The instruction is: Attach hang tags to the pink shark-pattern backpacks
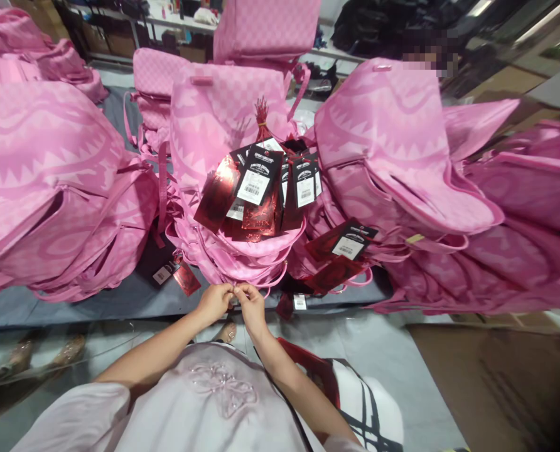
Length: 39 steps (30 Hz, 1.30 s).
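Observation:
My left hand (216, 302) and my right hand (250, 304) meet at the lower edge of the middle pink backpack (228, 94), fingertips pinched together. What lies between the fingers is too small to make out. Just above them, a bundle of black and red hang tags (261, 179) with white barcode labels rests on the backpack, its red strings gathered upright. More tags (348, 246) lie to the right, and a black and red pair (186, 278) hangs to the left of my hands.
Pink backpacks crowd both sides, one large at left (39, 144) and one at right (383, 125). The grey table edge (120, 311) runs before me. A black-and-white item (367, 402) is low at right. A blurred person appears at the far back.

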Each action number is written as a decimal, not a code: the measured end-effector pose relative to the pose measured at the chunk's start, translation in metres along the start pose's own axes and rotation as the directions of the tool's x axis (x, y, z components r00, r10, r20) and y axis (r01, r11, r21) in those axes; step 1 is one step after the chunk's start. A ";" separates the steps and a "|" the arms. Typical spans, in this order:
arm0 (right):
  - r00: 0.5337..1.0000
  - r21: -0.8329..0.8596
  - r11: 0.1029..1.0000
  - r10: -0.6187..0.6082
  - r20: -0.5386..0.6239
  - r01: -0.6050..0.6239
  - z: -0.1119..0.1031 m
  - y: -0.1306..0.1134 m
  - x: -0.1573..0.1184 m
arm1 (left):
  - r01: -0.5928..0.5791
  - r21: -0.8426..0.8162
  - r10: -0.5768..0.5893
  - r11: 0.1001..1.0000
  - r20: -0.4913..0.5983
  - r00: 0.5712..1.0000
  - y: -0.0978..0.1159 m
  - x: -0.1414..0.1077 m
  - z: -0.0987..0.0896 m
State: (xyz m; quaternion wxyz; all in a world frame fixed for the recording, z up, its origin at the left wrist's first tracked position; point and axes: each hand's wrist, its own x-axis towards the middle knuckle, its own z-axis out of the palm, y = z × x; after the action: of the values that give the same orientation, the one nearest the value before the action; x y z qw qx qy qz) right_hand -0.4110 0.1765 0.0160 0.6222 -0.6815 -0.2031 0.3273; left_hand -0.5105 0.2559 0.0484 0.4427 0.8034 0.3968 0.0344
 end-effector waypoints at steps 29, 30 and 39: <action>0.996 0.144 0.985 0.091 0.006 -0.091 0.001 -0.004 0.004 | 0.003 -0.057 -0.002 0.998 0.005 1.000 -0.001 0.005 0.001; 0.996 0.148 0.985 0.091 0.008 -0.091 0.001 -0.004 0.004 | -0.013 -0.080 0.015 0.997 0.031 0.999 -0.002 0.005 0.002; 0.983 0.249 0.952 0.184 -0.001 -0.178 0.005 -0.008 0.005 | -0.022 -0.209 0.036 0.978 0.063 0.997 -0.011 0.011 0.008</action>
State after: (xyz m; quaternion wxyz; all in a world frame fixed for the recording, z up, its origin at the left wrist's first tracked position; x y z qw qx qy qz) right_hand -0.4100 0.1852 0.0233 0.6725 -0.6179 -0.0899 0.3973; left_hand -0.5065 0.2611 0.0317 0.5369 0.7589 0.3643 0.0554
